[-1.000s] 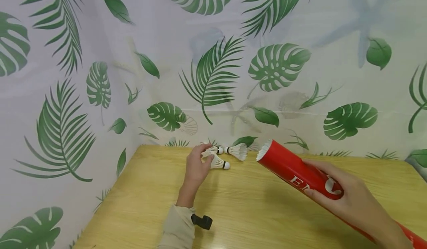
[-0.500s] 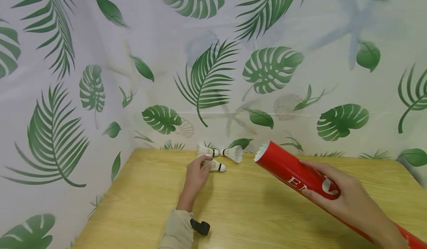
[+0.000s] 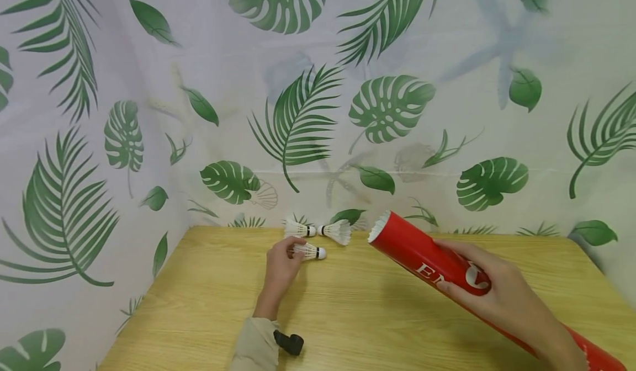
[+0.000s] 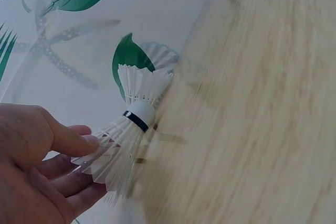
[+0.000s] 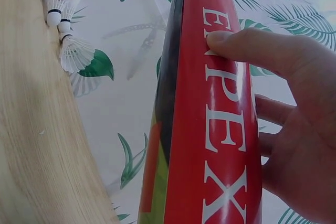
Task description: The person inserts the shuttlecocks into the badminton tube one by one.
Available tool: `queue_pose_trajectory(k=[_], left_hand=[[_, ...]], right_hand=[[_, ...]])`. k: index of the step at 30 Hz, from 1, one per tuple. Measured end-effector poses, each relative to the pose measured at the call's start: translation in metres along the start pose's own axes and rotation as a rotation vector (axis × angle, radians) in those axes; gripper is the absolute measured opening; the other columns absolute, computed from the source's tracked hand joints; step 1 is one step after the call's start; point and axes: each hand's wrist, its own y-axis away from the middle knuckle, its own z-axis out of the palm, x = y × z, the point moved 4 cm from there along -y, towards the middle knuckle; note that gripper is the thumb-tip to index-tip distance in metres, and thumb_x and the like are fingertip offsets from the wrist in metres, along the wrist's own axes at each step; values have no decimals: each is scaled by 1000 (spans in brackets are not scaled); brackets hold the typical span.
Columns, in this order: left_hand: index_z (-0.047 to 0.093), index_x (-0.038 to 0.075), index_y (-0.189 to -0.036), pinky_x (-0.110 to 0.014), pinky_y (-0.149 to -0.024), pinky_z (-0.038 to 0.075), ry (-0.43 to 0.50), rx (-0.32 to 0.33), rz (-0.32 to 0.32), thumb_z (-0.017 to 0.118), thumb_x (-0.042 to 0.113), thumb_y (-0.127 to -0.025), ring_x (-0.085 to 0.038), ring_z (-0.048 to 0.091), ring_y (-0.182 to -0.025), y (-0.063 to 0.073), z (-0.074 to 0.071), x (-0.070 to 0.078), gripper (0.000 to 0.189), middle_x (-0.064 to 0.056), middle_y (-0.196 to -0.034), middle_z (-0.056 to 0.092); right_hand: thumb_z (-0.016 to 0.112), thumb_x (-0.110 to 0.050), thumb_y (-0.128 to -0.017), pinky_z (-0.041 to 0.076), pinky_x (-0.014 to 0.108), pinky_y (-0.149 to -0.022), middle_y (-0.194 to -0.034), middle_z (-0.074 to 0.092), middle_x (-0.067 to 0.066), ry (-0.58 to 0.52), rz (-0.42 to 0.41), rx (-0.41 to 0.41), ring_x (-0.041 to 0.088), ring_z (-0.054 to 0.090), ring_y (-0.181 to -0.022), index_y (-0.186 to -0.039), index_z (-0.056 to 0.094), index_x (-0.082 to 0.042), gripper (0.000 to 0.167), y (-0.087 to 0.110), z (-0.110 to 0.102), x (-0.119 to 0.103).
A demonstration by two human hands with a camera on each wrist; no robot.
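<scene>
My left hand (image 3: 282, 263) pinches the feathered skirt of a white shuttlecock (image 3: 313, 252) near the table's back edge. In the left wrist view, thumb and fingers lie on either side of its feathers (image 4: 113, 161); its cork, with a dark band, points away from the hand. Just behind lie two more shuttlecocks, the left one (image 3: 297, 228) and the right one (image 3: 337, 231), corks facing each other. My right hand (image 3: 512, 299) grips a long red tube (image 3: 407, 241), held tilted above the table. The tube's white jagged-rimmed end points up and left; white letters run along its side.
The wooden table (image 3: 343, 316) meets a leaf-printed sheet (image 3: 422, 194) along its back edge, and the sheet also rises at the left. A black device (image 3: 289, 342) is worn at the left wrist, by the beige sleeve (image 3: 255, 343).
The left hand has drawn back from over the shuttlecocks and taken hold of the nearest one's feathers. The right hand keeps its grip on the tube; the head view has shifted slightly.
</scene>
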Motion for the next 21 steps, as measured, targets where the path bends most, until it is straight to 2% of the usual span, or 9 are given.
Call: queue_pose_trajectory(k=[5,12,16,21], left_hand=[[77,7,-105,-40,-72,59,15,19,13,72,-2,-91,-28,72,-90,-1,-3,3,17,-14,-106,75],[77,9,-107,-30,-59,50,45,29,56,72,-1,-91,-18,63,-72,-4,-11,15,20,-11,-94,74],[76,6,-108,-27,-60,50,94,33,82,71,-4,-91,-19,68,-76,-5,-16,26,20,-13,-97,74],[74,3,-111,-27,-65,55,174,45,141,70,-6,-92,-28,75,-87,-4,-26,46,21,-16,-105,74]], right_hand=[[86,-29,-85,57,24,-69,-131,64,5,-4,4,-2,29,61,-108,-146,56,-27,68,-1,0,0],[86,-29,-85,57,25,-69,-131,64,6,-12,6,-9,29,61,-109,-146,57,-24,68,-2,3,2],[86,-29,-85,57,24,-69,-131,64,6,-7,3,-14,30,61,-109,-146,57,-22,68,-2,4,3],[86,-29,-85,57,25,-69,-130,65,6,-7,-2,-16,29,61,-108,-146,57,-22,67,-3,5,3]])
